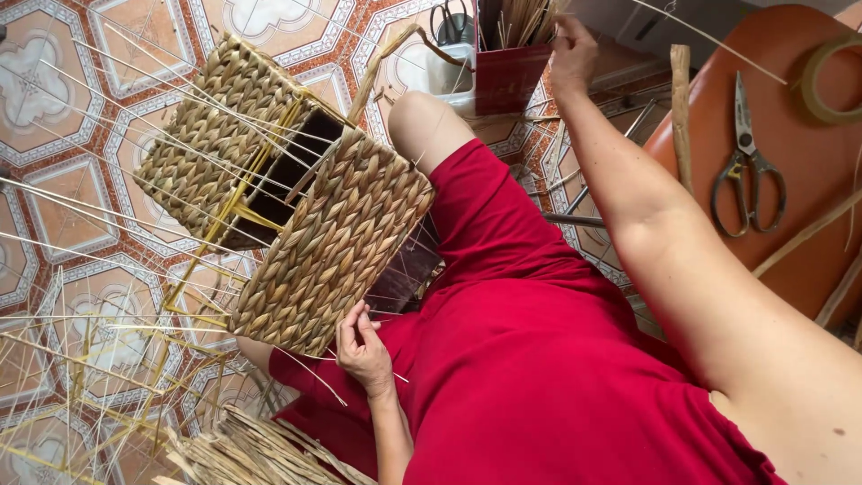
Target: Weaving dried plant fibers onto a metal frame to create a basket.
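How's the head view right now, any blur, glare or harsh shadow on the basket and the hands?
Head view: soft, even daylight, no glare; the woven basket is sharp, its open inside dark in shadow; the left hand at its lower edge is crisp; the right hand reaching to the red container is slightly soft; wide-angle stretch enlarges the near arm.

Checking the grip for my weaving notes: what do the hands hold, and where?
Left hand grips the woven basket at its bottom edge; right hand reaches the straw bundle, hold unclear.
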